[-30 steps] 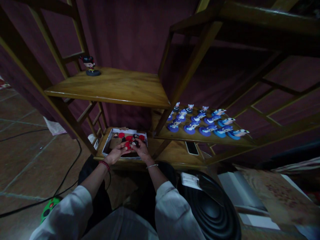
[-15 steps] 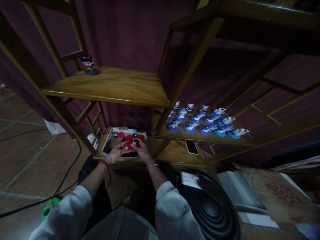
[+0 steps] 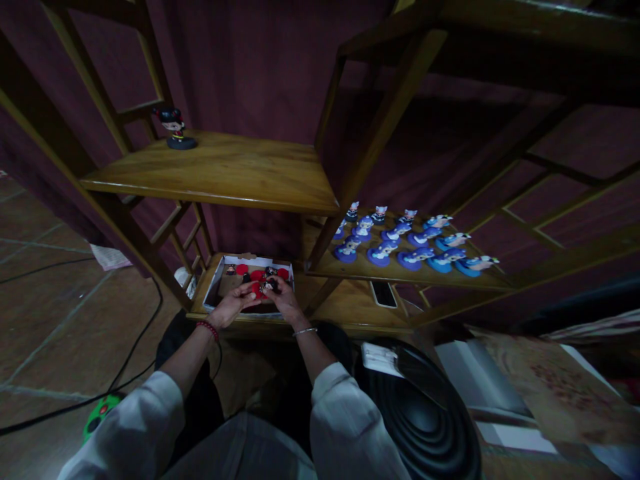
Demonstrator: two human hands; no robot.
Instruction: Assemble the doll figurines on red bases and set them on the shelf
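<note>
Grip of left hand and right hand stays closed on one figure over the box, essentially unchanged from a second ago: handling continues.

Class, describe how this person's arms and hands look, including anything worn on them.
The left hand and right hand are gloveless. A red beaded bracelet circles the left wrist, a thin silvery bracelet the right. Pale sleeves stop well short of both wrists.
</note>
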